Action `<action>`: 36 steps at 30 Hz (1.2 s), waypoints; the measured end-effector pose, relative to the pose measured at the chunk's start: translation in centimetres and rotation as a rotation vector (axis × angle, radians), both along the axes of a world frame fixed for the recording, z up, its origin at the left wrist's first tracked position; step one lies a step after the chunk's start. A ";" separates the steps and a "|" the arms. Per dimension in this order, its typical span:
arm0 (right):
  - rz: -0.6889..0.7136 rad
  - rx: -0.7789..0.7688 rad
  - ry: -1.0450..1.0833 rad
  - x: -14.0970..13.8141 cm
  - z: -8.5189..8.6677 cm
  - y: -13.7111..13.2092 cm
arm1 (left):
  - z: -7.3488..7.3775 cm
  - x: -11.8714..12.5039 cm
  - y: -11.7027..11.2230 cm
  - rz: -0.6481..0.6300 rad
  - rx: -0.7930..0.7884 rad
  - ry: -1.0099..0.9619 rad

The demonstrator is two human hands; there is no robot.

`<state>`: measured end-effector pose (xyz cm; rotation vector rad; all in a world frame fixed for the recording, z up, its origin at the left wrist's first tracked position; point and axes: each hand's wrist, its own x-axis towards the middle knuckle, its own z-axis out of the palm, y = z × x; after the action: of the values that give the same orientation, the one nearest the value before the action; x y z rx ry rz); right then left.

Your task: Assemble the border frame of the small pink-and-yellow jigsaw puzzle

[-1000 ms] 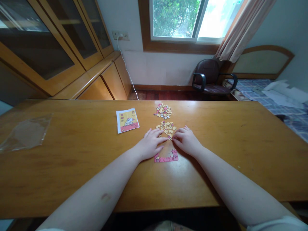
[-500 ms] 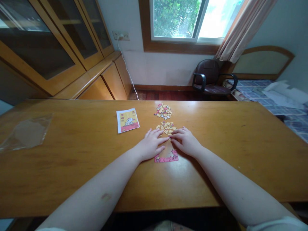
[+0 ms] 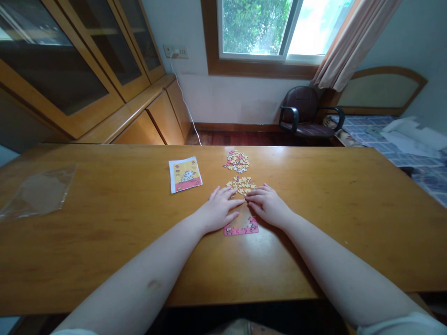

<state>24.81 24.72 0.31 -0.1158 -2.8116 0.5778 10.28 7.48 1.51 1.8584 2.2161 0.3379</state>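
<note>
My left hand [image 3: 220, 210] lies palm down on the table with its fingers spread, the index fingertip almost meeting my right hand. The fingers of my right hand [image 3: 270, 204] close on a small puzzle piece [image 3: 245, 200], mostly hidden by the fingertips. Just beyond both hands is a loose pile of puzzle pieces [image 3: 241, 183], many tan side up. Farther back sits a second pile [image 3: 238, 161], tan with some pink. Nearer me, a joined strip of pink puzzle pieces [image 3: 241, 231] forms a bottom edge and a right corner, its left end beside my left thumb.
A picture sheet [image 3: 186, 176] with a white animal on yellow and pink lies left of the piles. At the far left of the wooden table [image 3: 115, 232] is a clear plastic bag [image 3: 40, 193]. A chair [image 3: 303, 111] stands beyond the table's back edge.
My right hand has shifted very slightly left, its fingertips still at the small puzzle piece. The left hand and both piles look the same.
</note>
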 end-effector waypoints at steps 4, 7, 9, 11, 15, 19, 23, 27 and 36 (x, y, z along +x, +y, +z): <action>-0.007 0.007 -0.005 0.0 0.0 0.0 | -0.1 0.0 0.0 0.002 -0.004 0.003; -0.006 0.009 -0.008 0.0 0.1 0.0 | -0.1 -0.1 0.0 0.003 -0.004 -0.002; -0.016 0.011 -0.005 0.0 0.2 0.1 | 0.0 0.0 0.0 0.002 -0.008 -0.005; -0.075 0.017 0.006 0.0 0.2 0.5 | 0.1 0.0 0.0 -0.002 -0.008 -0.007; -0.282 0.031 -0.002 0.0 0.0 1.5 | 0.2 0.0 0.0 0.005 0.006 -0.011; -0.356 0.080 -0.061 -0.1 -0.6 1.8 | 0.2 -0.1 0.0 0.008 0.004 -0.003; -0.368 0.130 -0.131 -0.3 -1.1 1.5 | 0.2 -0.1 -0.1 0.007 0.000 0.007; -0.344 0.140 -0.115 -0.3 -1.2 1.6 | 0.2 -0.1 0.0 0.008 0.011 -0.001; -0.385 0.043 -0.050 -0.3 -1.3 2.1 | 0.3 0.0 0.0 0.017 0.005 0.000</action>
<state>24.52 26.79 -0.96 -0.6524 -2.7389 0.4261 10.23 7.47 1.83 1.8426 2.2340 0.3469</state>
